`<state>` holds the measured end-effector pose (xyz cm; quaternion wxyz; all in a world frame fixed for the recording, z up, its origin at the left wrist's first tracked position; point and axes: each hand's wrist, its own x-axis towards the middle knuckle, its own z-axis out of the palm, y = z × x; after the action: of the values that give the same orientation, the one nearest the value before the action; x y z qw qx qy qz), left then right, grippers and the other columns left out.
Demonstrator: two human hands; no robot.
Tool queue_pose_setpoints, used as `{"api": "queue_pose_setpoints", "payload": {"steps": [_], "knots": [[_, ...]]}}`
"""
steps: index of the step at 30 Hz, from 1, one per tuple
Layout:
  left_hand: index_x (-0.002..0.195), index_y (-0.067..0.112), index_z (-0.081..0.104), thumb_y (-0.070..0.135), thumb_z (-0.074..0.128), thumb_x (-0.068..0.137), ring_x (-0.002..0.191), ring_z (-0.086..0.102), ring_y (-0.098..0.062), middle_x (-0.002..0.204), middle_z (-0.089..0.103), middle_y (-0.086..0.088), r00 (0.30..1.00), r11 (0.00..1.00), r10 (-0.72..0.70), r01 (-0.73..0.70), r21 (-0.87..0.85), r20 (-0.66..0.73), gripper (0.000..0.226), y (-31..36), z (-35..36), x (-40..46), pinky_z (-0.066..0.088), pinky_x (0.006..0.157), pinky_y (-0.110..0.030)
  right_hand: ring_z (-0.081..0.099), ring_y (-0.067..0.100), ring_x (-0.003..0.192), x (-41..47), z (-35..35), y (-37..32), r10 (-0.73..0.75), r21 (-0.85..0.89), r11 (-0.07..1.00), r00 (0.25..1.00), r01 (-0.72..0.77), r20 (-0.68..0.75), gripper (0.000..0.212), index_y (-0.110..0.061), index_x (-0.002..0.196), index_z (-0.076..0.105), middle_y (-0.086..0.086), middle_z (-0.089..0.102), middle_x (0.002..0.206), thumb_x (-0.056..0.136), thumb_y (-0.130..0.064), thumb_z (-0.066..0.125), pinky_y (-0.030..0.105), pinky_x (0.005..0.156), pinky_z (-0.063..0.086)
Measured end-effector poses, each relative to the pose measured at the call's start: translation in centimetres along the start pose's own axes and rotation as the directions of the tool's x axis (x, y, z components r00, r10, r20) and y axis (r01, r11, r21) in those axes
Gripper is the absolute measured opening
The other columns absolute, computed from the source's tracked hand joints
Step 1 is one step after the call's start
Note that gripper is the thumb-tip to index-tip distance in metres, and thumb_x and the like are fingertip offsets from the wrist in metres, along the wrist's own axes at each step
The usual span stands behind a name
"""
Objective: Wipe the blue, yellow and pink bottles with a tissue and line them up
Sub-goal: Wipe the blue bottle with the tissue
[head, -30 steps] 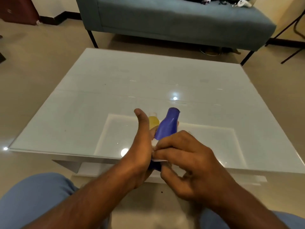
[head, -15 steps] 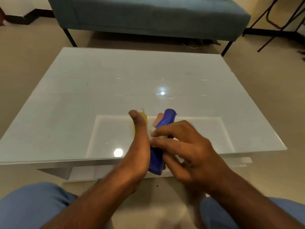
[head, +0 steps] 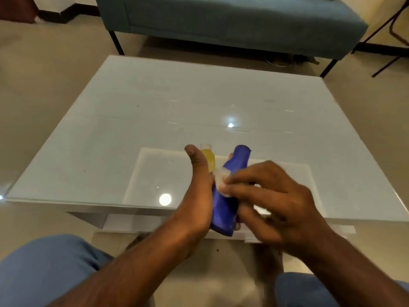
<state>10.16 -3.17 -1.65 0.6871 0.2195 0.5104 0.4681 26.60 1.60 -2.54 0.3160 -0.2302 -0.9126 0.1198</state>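
From the head view, the left hand holds the blue bottle, tipped toward 1 o'clock, over the table's near edge. The right hand pinches the tissue, now slid lower down the bottle's side. Wiping goes on. The yellow bottle waits behind at 11 o'clock.

1. Home living room.
2. Blue-grey sofa on thin black legs, behind a low white glass-topped coffee table.
3. Beige tiled floor, dark skirting along the wall.
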Motion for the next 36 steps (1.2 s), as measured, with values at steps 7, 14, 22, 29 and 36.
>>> {"api": "queue_pose_setpoints", "payload": {"steps": [7,14,22,29,36], "knots": [[0.125,0.021,0.069,0.089,0.012,0.078,0.091,0.075,-0.031,0.109,0.077,-0.011,0.999,0.994,-0.006,0.01,-0.109,0.033,0.101,0.1,-0.4,1.1,0.061,0.076,-0.039,0.069,0.018,0.108,-0.4,-0.3,0.4,0.132,0.129,0.984,0.99,-0.125,-0.05,0.025,-0.007,0.112,0.08,0.005,0.073,0.117,0.09,-0.003,0.068,0.029,0.089,0.057],[0.129,0.023,0.066,0.066,0.039,0.097,0.09,0.074,-0.028,0.109,0.076,-0.007,1.0,0.996,0.014,-0.012,-0.091,0.026,0.06,-0.2,-0.6,1.3,0.059,0.075,-0.039,0.069,0.022,0.103,-0.9,-0.8,0.0,-0.027,0.126,0.992,0.999,0.031,-0.037,0.023,-0.005,0.108,0.08,0.011,0.073,0.114,0.09,-0.002,0.066,0.032,0.09,0.055],[0.117,0.015,0.071,0.051,0.045,0.102,0.085,0.07,-0.023,0.107,0.076,-0.013,1.0,0.966,0.02,-0.019,-0.259,0.003,0.046,0.4,-0.1,1.1,0.057,0.08,-0.04,0.07,0.022,0.105,-1.2,-0.1,-0.5,0.11,0.182,0.979,0.989,-0.091,-0.099,0.023,-0.006,0.107,0.081,0.01,0.073,0.114,0.089,-0.002,0.066,0.027,0.092,0.054],[0.126,0.017,0.066,0.049,0.053,0.098,0.096,0.07,-0.029,0.113,0.075,-0.016,0.999,0.98,-0.027,0.033,-0.197,0.034,0.045,0.1,0.0,1.0,0.055,0.096,-0.051,0.069,0.016,0.108,-0.9,-0.7,0.6,0.197,0.119,0.977,0.958,-0.175,-0.209,0.027,-0.008,0.115,0.077,0.009,0.071,0.116,0.092,0.001,0.067,0.02,0.093,0.053],[0.12,0.014,0.071,0.046,0.051,0.101,0.085,0.071,-0.023,0.11,0.075,-0.016,1.0,0.945,-0.024,0.021,-0.328,-0.006,0.042,0.4,0.3,1.2,0.058,0.081,-0.04,0.071,0.019,0.109,-1.2,-0.2,-0.7,0.245,0.254,0.947,0.952,-0.195,-0.183,0.025,-0.008,0.105,0.081,0.007,0.072,0.113,0.087,0.003,0.068,0.025,0.089,0.054]]}}
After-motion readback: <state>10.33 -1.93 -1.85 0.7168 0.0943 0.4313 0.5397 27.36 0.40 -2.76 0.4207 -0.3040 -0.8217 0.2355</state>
